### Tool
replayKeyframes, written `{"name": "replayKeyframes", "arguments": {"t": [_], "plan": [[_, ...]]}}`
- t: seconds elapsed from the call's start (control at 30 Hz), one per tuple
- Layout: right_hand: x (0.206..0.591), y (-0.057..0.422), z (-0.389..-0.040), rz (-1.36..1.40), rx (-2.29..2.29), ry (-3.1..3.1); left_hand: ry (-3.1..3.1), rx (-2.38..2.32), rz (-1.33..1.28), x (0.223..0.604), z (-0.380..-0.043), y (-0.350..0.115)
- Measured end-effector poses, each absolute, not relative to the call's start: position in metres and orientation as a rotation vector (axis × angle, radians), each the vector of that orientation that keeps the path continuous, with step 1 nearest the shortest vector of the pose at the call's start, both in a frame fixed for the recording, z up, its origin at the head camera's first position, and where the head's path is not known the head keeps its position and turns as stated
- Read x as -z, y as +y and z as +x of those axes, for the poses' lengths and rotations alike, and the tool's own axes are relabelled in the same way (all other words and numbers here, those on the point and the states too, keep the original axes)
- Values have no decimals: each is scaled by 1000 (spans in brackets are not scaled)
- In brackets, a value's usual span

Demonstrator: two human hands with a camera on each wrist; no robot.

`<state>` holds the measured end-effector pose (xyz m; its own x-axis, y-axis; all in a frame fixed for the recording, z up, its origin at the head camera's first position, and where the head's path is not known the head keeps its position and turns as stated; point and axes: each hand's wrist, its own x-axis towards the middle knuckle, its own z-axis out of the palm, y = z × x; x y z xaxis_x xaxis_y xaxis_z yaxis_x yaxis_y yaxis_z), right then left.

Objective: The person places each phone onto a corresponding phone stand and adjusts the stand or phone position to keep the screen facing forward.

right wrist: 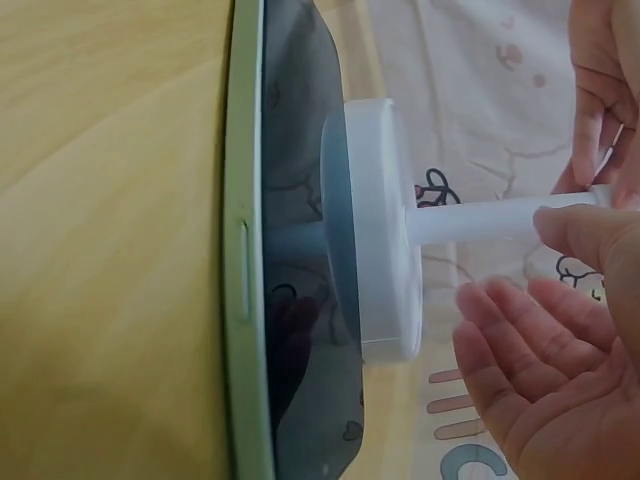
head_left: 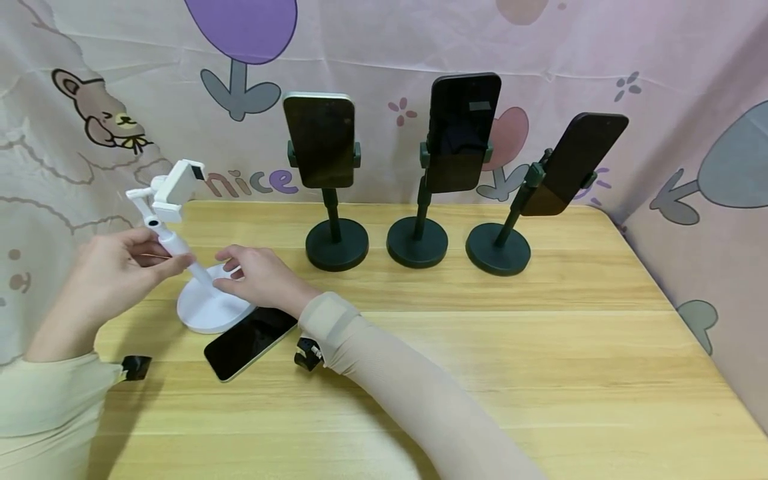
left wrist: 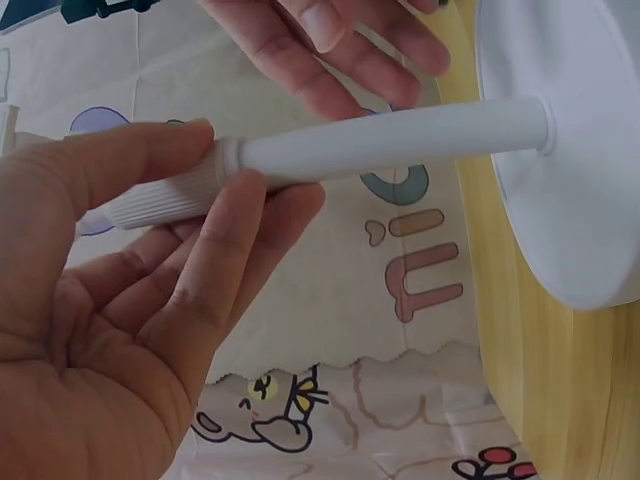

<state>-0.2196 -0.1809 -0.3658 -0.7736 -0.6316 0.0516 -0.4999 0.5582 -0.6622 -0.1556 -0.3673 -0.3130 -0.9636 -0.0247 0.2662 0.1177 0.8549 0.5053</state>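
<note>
A white phone stand point(head_left: 210, 308) is on the wooden table at the left, its clamp head point(head_left: 175, 187) turned up and its pole leaning left. My left hand point(head_left: 114, 277) pinches the ribbed collar point(left wrist: 175, 195) of the pole between thumb and fingers. Beside the lower pole point(left wrist: 400, 138) is my right hand point(head_left: 267, 277), fingers spread and loosely bent; its thumb overlaps the pole in the right wrist view. A phone point(head_left: 249, 343) with a pale green edge lies screen up in front of the round base point(right wrist: 385, 230), partly beneath my right wrist.
Three dark green stands hold phones along the back: a left phone point(head_left: 321, 143), a middle phone point(head_left: 462, 133) and a tilted right phone point(head_left: 573, 163). Behind them hangs a patterned cloth point(head_left: 372, 40). Bare wooden table point(head_left: 540, 373) spreads to the right.
</note>
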Motion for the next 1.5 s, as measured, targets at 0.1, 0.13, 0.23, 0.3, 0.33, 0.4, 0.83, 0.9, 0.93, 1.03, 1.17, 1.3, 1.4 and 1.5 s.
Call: {"name": "replayKeyframes", "arguments": {"t": [0.1, 0.13, 0.23, 0.3, 0.33, 0.4, 0.83, 0.9, 0.93, 1.03, 1.17, 1.3, 1.4, 1.5], "plan": [[366, -178, -220, -969, 1020, 2589, -2769, 850, -106, 314, -156, -363], [366, -178, -220, -974, 1021, 2586, -2765, 864, -115, 314, -156, -362], [366, -175, -221, -1011, 1024, 2577, -2752, 910, -153, 316, -157, -357], [367, -173, -221, -1041, 1025, 2568, -2738, 937, -189, 317, -158, -353], [368, -171, -221, -1060, 1027, 2563, -2732, 954, -208, 318, -158, -351], [368, -168, -222, -1092, 1035, 2546, -2719, 984, -241, 318, -158, -348], [373, -155, -224, -1181, 1133, 2475, -2681, 1061, -316, 321, -156, -328], [374, -152, -225, -1174, 1151, 2460, -2680, 1059, -317, 321, -155, -326], [374, -151, -225, -1175, 1162, 2451, -2682, 1062, -315, 321, -155, -325], [374, -147, -225, -1161, 1182, 2440, -2695, 1064, -305, 321, -154, -322], [374, -141, -224, -1133, 1201, 2433, -2683, 1041, -292, 319, -151, -318], [375, -136, -223, -1128, 1233, 2415, -2606, 1049, -304, 315, -148, -316], [376, -132, -222, -1139, 1276, 2396, -2552, 1077, -304, 310, -145, -313], [378, -127, -221, -1144, 1316, 2375, -2531, 1099, -298, 307, -143, -307]]}}
